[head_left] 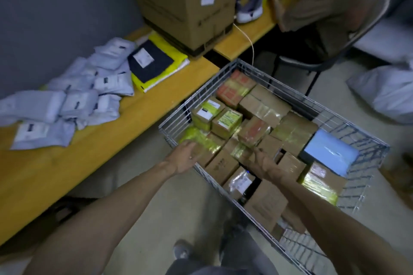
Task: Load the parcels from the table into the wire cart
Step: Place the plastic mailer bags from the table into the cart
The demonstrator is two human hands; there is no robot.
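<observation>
Where wire cart (174, 121) sits packed with boxes (263, 105), grey mailers (78, 100) crowd table (100, 147).

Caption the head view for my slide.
Left hand and right hand reach into the box-filled wire cart; grey mailers lie on the table.

Left hand (182, 158) outstretched, right hand (266, 164) outstretched

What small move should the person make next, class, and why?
Probably draw the left hand and right hand back out of the wire cart, then reach for the grey mailer bags on the yellow table. The cart already holds many cardboard boxes, while the bags lie unloaded; whether either hand grips anything is blurred.
</observation>
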